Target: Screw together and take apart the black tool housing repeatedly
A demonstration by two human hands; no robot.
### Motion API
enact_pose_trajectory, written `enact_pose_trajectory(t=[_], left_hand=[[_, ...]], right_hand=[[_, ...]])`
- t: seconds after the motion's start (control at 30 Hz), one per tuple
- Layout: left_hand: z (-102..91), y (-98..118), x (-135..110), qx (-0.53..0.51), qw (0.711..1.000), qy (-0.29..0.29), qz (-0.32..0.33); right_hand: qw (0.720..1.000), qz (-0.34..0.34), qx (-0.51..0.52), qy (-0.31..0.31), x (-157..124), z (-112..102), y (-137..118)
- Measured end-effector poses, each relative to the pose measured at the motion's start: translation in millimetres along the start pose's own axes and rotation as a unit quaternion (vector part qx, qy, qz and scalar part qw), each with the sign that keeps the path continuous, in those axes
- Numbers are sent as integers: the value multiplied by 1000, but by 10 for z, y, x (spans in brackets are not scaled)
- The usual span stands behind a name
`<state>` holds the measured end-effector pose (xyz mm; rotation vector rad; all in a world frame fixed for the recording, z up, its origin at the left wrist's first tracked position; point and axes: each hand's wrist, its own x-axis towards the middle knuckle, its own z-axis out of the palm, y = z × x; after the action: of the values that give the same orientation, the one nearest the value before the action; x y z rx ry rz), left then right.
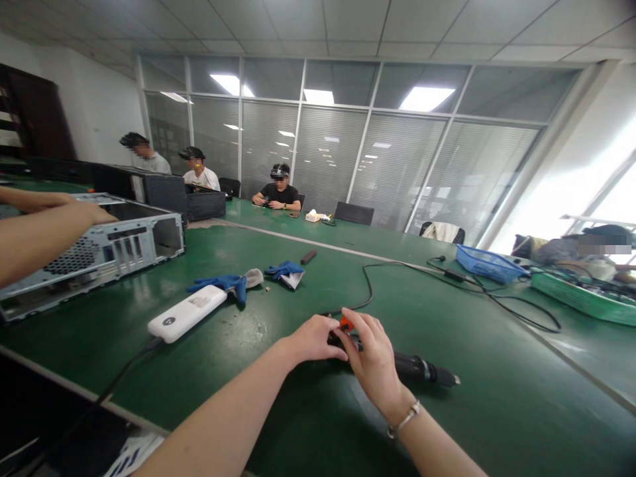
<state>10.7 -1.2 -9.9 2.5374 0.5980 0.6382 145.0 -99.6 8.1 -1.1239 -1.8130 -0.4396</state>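
Note:
A black electric screwdriver (422, 370) lies low over the green table in front of me, its bit end pointing right. My left hand (313, 339) is closed around its rear end, where the cable comes in. Bent over the same end, my right hand (371, 354) has its fingertips and thumb closed at a small orange piece (346, 324). The hands meet there and hide most of the handle. I cannot make out whether the orange piece is part of the screwdriver.
Left of my hands are a white power bank (189, 314) with a cable, blue-grey gloves (233, 283) and a brown bar (309, 257). Another person's arms (54, 225) reach into an open computer case (124, 248). A blue basket (489, 265), green basket (581, 295) and black cables (534, 324) lie right.

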Motion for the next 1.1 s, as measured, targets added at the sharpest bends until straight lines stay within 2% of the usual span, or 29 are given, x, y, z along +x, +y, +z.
enact_pose_trajectory(t=[0.17,0.33,0.5,0.7,0.9,1.1], left_hand=[[9,3,13,3,1000,2,0],[-7,11,9,4,1000,-4,-7],[-10,18,8,-9,1000,-5,3],[-9,32,5,15,1000,-6,-18],[-11,51,2,9,1000,-3,-12],[-35,71,-4,11,1000,-11,-16]], right_hand=[[998,24,60,-14,-49,-20,-27],[998,17,53,14,-61,-25,-38],[997,11,72,-6,-79,-1,-46],[998,-1,51,42,-95,25,-59],[998,-12,53,17,-76,9,-72],[998,-20,47,43,-79,1,-50]])
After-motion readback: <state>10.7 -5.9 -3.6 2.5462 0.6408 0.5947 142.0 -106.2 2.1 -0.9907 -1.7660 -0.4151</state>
